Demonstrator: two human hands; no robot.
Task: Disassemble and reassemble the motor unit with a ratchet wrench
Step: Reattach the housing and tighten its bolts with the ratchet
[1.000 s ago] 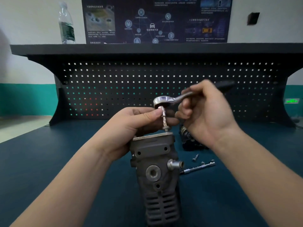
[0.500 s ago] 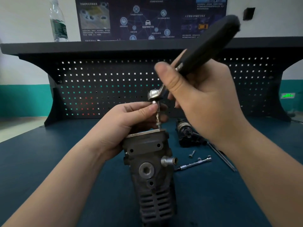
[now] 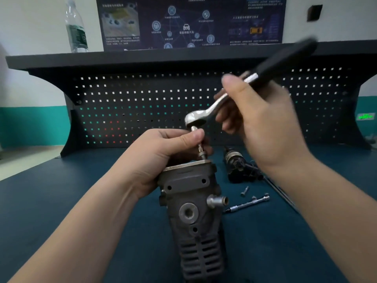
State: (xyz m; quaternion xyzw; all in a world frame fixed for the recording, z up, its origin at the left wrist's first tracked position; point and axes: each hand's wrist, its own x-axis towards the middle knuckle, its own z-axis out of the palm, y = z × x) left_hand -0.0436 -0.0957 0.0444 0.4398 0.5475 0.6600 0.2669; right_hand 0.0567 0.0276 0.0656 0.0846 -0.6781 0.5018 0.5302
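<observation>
Motor unit (image 3: 195, 217) found upright at lower centre of the frame, standing on the counter (image 3: 61, 201). Left hand (image 3: 163, 154) wrapped round the top of the housing, thumb and forefinger pinching the bit shaft (image 3: 199, 147) to steady it over the fastener at the upper right corner of the top plate. Right hand (image 3: 259, 121) clasped round the ratchet wrench (image 3: 206, 115) at centre right, fingers closed on the shank just below the black grip, which was blurred. Wrench head seated on the shaft above the left thumb. Judged mid-task: a dark motor part (image 3: 238, 166) lying out on the counter right of centre, apparently already removed, with one loose screw (image 3: 243, 190) and one extension bar (image 3: 248, 204) just beside it. Direction of turning, loosening or tightening, could not be determined, so stage of disassembly or reassembly left open. Remaining as judged: finish the fastener in hand, deal with the other corners of the plate, refit the loose parts. Count: one motor unit, one ratchet wrench, one separate motor part, one loose screw, one extension bar, two thin rods (image 3: 281, 190) at right, partly hidden by the forearm. One water bottle (image 3: 76, 27) on the shelf at upper left; one poster (image 3: 189, 21) at top centre.
</observation>
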